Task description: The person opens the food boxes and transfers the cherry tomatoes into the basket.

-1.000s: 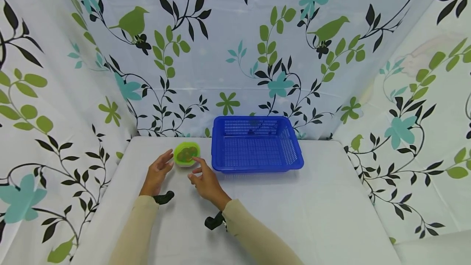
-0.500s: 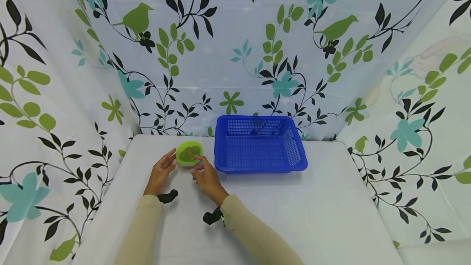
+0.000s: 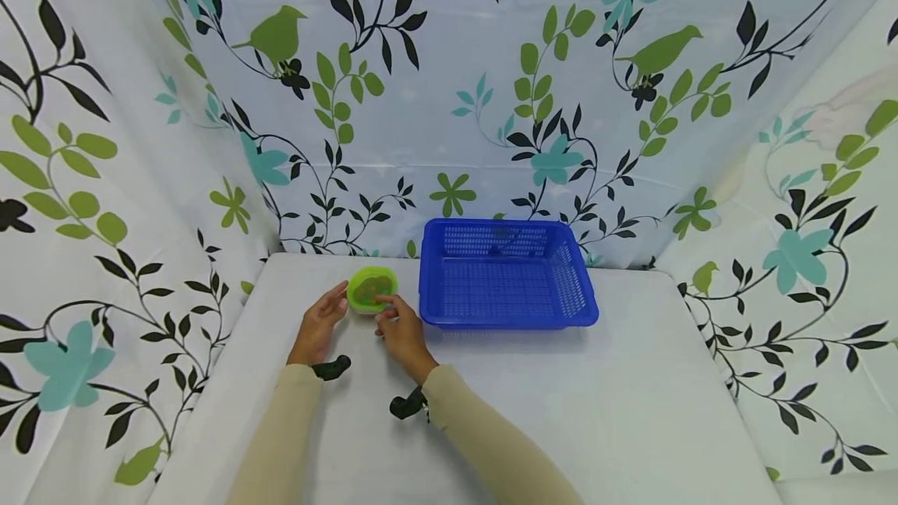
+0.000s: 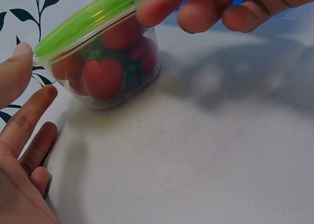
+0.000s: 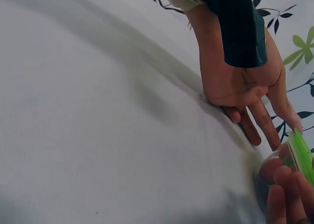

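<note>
Clear container [image 4: 132,89]: set on worktop [image 3: 631,396] between left grip [image 3: 321,326], spread, and right grip [image 3: 403,337], placed at green lid [image 4: 89,22]; pinch cannot be told. Tomatoes [image 4: 103,79] enclosed, lid seemingly not yet off.

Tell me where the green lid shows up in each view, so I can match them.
Head: the green lid is left of the blue basket, just left of picture centre.
Left wrist: the lid is at upper left, on top of the clear box.
Right wrist: the lid is at the lower right edge, partly cut off.
Shared landmark: the left hand, beside the lid in all three.
</note>
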`<state>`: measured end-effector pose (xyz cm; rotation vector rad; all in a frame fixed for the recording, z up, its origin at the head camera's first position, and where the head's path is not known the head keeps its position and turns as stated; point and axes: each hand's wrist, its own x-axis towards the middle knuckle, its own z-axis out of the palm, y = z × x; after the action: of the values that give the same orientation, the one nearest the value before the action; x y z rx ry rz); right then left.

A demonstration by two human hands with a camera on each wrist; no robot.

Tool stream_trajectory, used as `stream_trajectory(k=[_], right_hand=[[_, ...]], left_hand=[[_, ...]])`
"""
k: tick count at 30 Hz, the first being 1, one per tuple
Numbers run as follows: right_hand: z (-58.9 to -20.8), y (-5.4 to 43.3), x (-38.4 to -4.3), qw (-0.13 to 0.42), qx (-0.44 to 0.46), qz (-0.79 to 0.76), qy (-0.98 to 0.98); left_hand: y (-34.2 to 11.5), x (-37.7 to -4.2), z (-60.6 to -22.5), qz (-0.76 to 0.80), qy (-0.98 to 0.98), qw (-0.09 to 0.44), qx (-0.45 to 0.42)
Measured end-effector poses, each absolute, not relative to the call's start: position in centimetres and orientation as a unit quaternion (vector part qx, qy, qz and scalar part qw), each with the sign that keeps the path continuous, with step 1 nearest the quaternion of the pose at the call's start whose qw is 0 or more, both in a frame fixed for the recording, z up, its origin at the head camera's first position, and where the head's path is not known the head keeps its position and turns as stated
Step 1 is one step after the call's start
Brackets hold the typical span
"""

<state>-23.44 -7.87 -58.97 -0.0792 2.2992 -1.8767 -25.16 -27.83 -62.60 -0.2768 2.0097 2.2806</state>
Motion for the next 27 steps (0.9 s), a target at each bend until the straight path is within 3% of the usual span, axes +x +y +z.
stream_trajectory(k=[27], right_hand=[[-59.4, -9.0, -24.5, 0.044, 0.010, -0.707, 0.706]], left_hand=[[-26.7, -24.9, -61.6, 0.748, 0.655, 0.018, -0.105]])
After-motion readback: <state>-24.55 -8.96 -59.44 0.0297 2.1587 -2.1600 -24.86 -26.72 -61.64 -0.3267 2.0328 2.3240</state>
